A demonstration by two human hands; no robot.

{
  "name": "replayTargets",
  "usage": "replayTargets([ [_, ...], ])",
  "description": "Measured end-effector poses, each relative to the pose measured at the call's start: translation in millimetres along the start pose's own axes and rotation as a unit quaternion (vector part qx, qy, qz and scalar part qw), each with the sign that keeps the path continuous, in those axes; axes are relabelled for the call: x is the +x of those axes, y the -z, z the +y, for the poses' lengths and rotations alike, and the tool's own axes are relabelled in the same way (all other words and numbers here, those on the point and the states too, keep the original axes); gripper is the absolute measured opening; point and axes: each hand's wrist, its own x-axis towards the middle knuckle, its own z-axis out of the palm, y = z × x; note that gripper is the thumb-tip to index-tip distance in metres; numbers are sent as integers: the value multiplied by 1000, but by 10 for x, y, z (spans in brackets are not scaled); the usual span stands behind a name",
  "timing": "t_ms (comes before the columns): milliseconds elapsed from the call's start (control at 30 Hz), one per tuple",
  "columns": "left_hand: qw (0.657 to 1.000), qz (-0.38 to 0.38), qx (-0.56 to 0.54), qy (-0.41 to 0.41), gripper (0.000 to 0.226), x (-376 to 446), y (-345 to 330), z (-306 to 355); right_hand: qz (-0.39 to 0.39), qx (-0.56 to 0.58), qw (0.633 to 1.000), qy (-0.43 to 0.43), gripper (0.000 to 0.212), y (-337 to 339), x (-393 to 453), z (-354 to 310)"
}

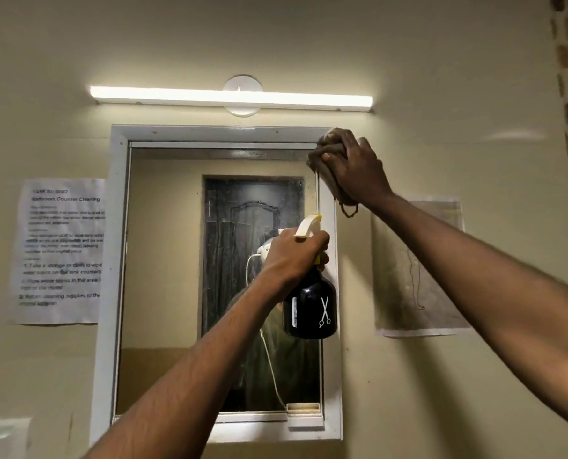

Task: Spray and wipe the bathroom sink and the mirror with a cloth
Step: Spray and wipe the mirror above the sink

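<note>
— Listing item one: cloth (330,160), brown, bunched, soft and limp. Location?

— Top right corner of the mirror (183,260), pressed over the white frame (117,226) there. The right hand (352,167) grips it, fingers curled round the wad; a loose tail hangs below the wrist. Likely light and pliable; best held bunched in the palm so it presses flat.

— Item two?

— Spray bottle (310,306), dark body, pale trigger head. The left hand (292,256) holds its neck, fingers wrapped, in front of the right edge of the mirror, about mid-height. Rigid, probably smooth-sided; the neck is the sure hold.

— Arm pose?

— Right arm is extended up and inward from the lower right; left arm rises from the bottom centre, wrist bent toward the glass.

— Surroundings?

— Strip light (231,97) above the mirror; printed notice (62,250) beside its left edge. The sink is out of view.
</note>
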Motion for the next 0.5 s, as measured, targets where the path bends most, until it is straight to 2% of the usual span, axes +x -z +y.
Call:
replayTargets([
  [67,998,32,46,-17,20,-8,2,-52,-2,10,1000,4,42,-25,-205,44],
  [200,999,-31,-9,9,28,-38,-12,-120,-22,11,1000,10,43,-6,-317,80],
  [333,998,-43,-34,16,40,-31,-64,-126,-40,4,999,13,43,50,-106,71],
  [500,997,-49,-65,14,25,-57,-92,-172,-14,52,999,1,41,-53,-547,62],
])
